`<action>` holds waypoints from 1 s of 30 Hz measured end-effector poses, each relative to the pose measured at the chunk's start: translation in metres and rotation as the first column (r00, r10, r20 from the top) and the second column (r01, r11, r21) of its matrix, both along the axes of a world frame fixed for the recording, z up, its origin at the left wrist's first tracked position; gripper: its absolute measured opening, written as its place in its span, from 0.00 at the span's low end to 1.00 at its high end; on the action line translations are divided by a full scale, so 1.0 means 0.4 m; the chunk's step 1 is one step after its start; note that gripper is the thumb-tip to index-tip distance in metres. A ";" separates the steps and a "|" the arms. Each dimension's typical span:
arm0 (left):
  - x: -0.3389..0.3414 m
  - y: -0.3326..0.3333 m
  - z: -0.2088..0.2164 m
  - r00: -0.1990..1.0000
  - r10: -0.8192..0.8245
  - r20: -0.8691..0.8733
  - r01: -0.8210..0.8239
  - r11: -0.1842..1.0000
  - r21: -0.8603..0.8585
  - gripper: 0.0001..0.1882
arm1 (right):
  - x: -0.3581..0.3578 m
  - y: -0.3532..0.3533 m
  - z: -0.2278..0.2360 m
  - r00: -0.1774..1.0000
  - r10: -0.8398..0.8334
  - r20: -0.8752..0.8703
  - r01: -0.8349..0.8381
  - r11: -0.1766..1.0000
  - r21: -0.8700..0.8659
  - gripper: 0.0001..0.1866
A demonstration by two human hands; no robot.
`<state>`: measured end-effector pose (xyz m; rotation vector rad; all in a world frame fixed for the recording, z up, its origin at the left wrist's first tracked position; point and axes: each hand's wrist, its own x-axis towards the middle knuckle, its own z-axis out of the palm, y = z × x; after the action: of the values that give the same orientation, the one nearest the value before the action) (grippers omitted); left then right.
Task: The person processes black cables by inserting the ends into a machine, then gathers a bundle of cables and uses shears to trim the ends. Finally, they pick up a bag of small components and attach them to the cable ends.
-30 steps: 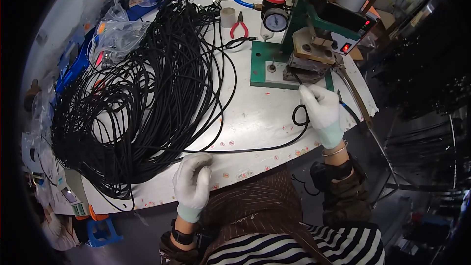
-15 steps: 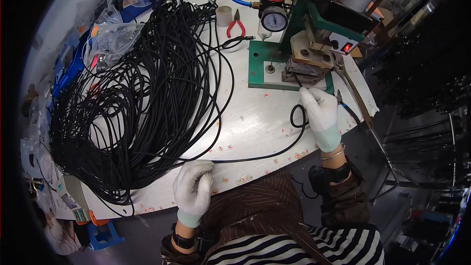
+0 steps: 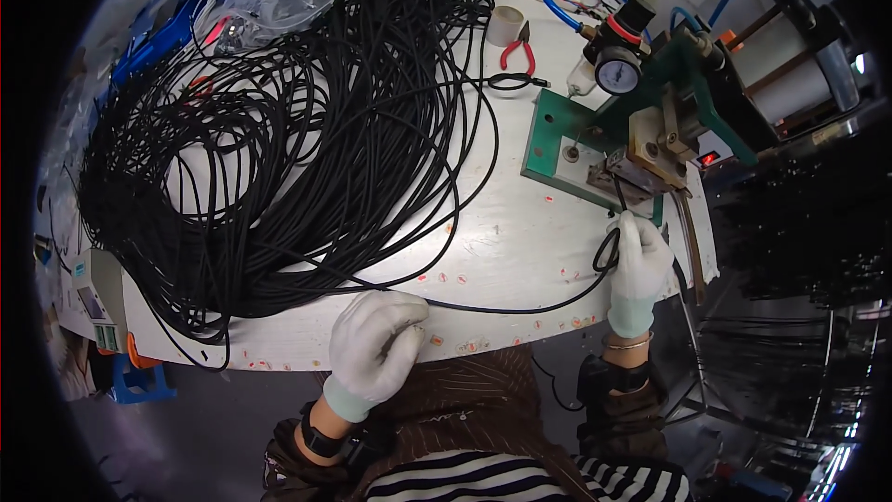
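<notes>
My right hand, in a white glove, pinches a black cable just in front of the press. The cable's end runs up into the metal die of the green bench press, where its tip is hidden. A small loop of the cable hangs beside my right fingers. From there it sweeps left along the table's near edge to my gloved left hand. That hand's fingers are loosely curled, with nothing seen in them; the cable passes just behind its knuckles. A large heap of black cables fills the table's left side.
Red-handled pliers and a tape roll lie behind the bare tabletop. A pressure gauge with blue air hose stands at the press. Clear plastic bags lie far left; a grey box sits at the near left corner.
The whole view has swung, so the press and cable heap sit farther right or higher in it. My right hand still pinches the cable at the die; my left stays curled by the cable.
</notes>
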<state>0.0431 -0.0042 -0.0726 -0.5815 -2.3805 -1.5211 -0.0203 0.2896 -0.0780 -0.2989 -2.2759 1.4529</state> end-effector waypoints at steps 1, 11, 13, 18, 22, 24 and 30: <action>0.001 -0.001 -0.001 1.000 -0.002 0.003 0.002 1.000 0.004 0.09 | -0.001 0.005 -0.007 1.000 0.001 0.001 -0.001 1.000 0.004 0.13; -0.004 0.004 0.002 0.999 -0.011 -0.048 0.011 1.000 -0.003 0.09 | -0.009 -0.001 -0.003 1.000 -0.022 -0.015 0.022 1.000 -0.014 0.13; -0.003 0.009 0.004 1.000 0.007 -0.024 -0.007 1.000 0.009 0.08 | -0.014 -0.003 -0.004 1.000 -0.022 -0.021 0.022 1.000 -0.008 0.13; -0.009 0.018 0.006 0.999 0.033 0.016 -0.033 0.999 0.024 0.08 | -0.042 -0.013 0.001 1.000 -0.014 -0.022 0.012 0.998 -0.060 0.13; 0.003 -0.001 0.003 0.979 0.057 0.196 -0.080 0.990 0.112 0.11 | -0.033 -0.072 0.033 0.999 0.044 -0.004 -0.045 0.990 -0.131 0.12; 0.027 -0.013 0.036 0.893 0.033 0.448 -0.166 0.951 0.261 0.14 | 0.009 -0.139 0.083 0.990 0.139 -0.011 -0.135 0.940 -0.315 0.09; 0.086 0.032 0.169 0.845 -0.194 0.498 -0.182 0.771 0.611 0.16 | 0.145 -0.239 0.174 0.509 0.837 -0.200 -0.535 0.489 0.689 0.04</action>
<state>0.0777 0.0086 -0.0051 0.0206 -1.9221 -2.6009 0.0376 0.1940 -0.0084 1.2639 -2.2591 0.8740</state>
